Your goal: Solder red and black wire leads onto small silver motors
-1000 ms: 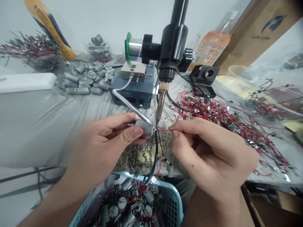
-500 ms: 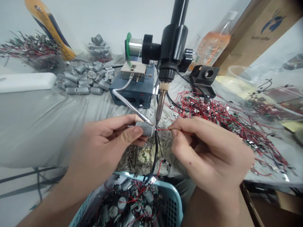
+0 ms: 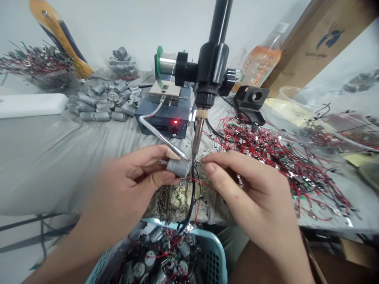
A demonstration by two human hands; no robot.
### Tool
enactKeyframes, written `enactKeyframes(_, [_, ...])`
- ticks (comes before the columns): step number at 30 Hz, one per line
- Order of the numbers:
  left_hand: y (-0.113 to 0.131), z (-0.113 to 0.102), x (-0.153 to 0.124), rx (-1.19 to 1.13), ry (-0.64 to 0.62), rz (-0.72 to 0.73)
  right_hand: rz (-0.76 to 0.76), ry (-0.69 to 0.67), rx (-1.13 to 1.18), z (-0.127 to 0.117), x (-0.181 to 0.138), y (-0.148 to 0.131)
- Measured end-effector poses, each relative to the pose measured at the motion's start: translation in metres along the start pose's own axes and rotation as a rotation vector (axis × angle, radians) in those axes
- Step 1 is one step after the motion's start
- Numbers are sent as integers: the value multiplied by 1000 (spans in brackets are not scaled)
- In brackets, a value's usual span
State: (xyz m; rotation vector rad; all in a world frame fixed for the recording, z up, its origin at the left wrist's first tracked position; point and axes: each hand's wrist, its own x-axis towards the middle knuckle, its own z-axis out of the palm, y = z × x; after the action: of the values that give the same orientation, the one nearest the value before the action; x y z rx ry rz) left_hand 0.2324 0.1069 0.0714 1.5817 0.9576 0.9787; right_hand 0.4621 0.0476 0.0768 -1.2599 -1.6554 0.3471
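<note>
My left hand (image 3: 133,181) grips a small grey cylindrical motor (image 3: 178,168) between thumb and fingers, its wired end facing right. Just above that end are the soldering iron (image 3: 196,144) and the tip of the silvery solder feed tube (image 3: 180,153). A red wire (image 3: 201,183) runs from near the motor's end towards my right hand (image 3: 251,193) and passes out of sight behind it. The thumb and forefinger of that hand are pinched together to the right of the iron's tip; what lies between them, if anything, cannot be made out.
A blue basket (image 3: 217,246) of wired motors stands below the table edge. Red-wired parts (image 3: 254,138) are heaped at right, loose motors (image 3: 102,100) at back left. Behind the hands are the solder station (image 3: 161,122), solder spool (image 3: 167,62), bottle (image 3: 262,59) and black iron holder (image 3: 251,104).
My right hand's fingertips have moved off the taut red wire, which now hangs lower. The motor has dropped slightly away from the iron's tip. A red light now glows on the station.
</note>
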Motion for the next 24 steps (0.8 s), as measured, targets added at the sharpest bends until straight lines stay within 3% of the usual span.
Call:
enactKeyframes(5, [0,3,3,-19,-5,-5,-11,-108,-26,5,2,1])
enactKeyframes(9, [-1,4,2,-79,-3,-58,-22,-41,-43,5,2,0])
enactKeyframes(14, [-1,7,2,-130,86,29,-23,-2,-9,11,3,-5])
enactKeyframes(24, [2,9,3,-122,152,42,-61,22,-36,15,7,-2])
